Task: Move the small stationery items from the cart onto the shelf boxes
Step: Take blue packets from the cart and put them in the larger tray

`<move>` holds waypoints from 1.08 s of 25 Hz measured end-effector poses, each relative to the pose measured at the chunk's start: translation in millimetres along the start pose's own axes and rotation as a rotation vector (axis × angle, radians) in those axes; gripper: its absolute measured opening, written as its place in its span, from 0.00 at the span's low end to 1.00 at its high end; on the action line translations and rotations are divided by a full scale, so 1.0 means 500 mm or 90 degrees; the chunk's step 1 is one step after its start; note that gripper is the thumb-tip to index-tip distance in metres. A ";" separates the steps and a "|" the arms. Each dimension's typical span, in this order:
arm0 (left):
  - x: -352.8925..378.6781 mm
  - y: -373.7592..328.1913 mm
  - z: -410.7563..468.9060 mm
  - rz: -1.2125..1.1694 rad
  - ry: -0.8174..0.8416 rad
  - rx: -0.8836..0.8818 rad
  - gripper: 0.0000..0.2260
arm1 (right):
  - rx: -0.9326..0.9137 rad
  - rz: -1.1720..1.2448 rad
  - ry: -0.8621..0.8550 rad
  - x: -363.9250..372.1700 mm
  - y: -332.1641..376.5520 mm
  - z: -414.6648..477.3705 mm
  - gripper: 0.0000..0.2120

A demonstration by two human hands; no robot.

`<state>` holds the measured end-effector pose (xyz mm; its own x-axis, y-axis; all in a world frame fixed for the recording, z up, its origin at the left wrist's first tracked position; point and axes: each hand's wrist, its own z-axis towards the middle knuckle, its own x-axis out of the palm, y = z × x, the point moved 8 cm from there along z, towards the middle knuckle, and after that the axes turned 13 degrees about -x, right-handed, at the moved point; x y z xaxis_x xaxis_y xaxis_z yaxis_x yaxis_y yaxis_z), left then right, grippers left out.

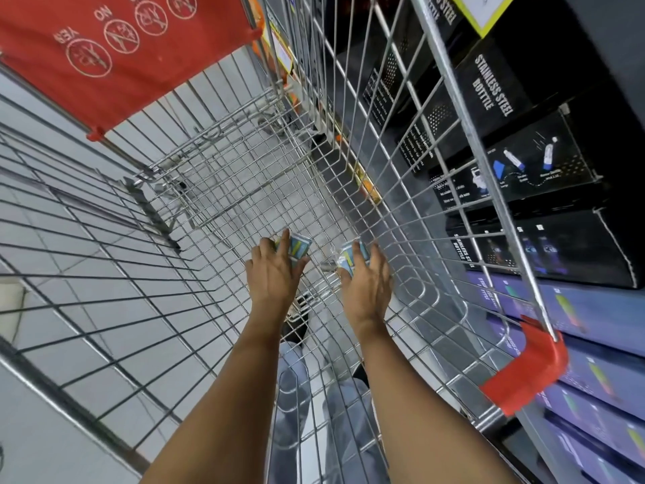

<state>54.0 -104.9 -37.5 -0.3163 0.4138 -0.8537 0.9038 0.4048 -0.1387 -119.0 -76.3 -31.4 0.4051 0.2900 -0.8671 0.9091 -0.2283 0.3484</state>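
Note:
Both my arms reach down into a wire shopping cart [216, 190]. My left hand [272, 274] grips a small blue, white and yellow stationery pack [298, 246] on the cart's floor. My right hand [366, 284] closes over a second, similar pack [349, 255] wrapped in clear plastic, just to the right of the first. The fingers cover most of each pack. To the right of the cart stands the shelf, with purple boxes [593, 344] stacked low.
Black boxes marked "stainless steel bottle" [495, 85] fill the shelf above the purple ones. The cart's red child-seat flap [115, 50] is at the top left, a red corner guard [527, 368] at the right. Grey floor tiles show through the wire.

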 end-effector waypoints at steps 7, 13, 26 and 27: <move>0.007 0.003 -0.008 -0.048 0.022 -0.074 0.42 | -0.009 0.001 -0.008 -0.004 0.008 -0.009 0.31; 0.023 0.028 -0.034 -0.095 0.010 -0.162 0.36 | 0.026 -0.007 -0.020 -0.019 0.005 -0.001 0.33; -0.296 -0.015 -0.071 -0.188 -0.170 -0.064 0.37 | -0.052 0.004 -0.111 -0.261 0.174 -0.031 0.32; -0.351 -0.026 -0.086 -0.214 -0.191 -0.053 0.37 | -0.072 0.006 -0.137 -0.309 0.201 -0.038 0.32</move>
<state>85.5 -147.5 135.8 -0.4794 -0.0005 -0.8776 0.7358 0.5448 -0.4023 -88.2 -126.4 144.6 0.3942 0.0802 -0.9155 0.9155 -0.1212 0.3836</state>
